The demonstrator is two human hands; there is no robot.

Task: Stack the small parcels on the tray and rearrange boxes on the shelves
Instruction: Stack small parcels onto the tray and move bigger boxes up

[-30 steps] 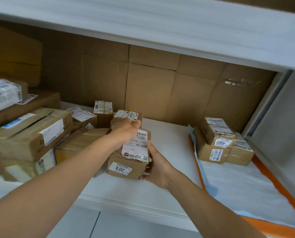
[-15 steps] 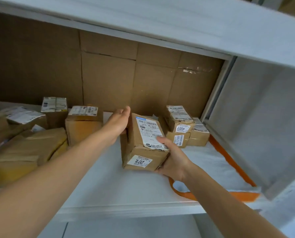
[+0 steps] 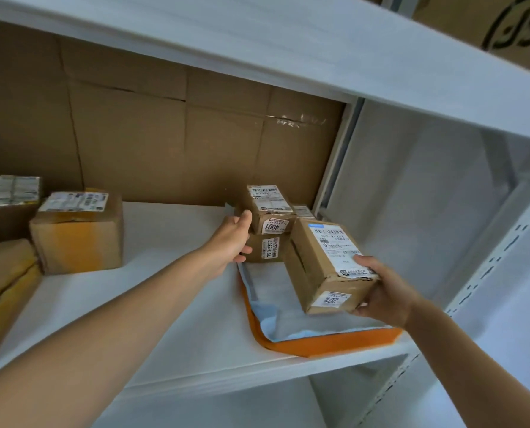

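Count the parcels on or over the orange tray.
4. The brown cardboard parcel labelled 4001 tops a second parcel; a third parcel shows behind; the right hand holds the fourth parcel over the orange tray. Others may hide.

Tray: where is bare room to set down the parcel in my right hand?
The tray is bare in front, from the stack at its back to its orange front rim, by the parcel. The shelf is bare too, between the tray and the box at left. The tray's back is crowded: the stack, with the left hand against it.
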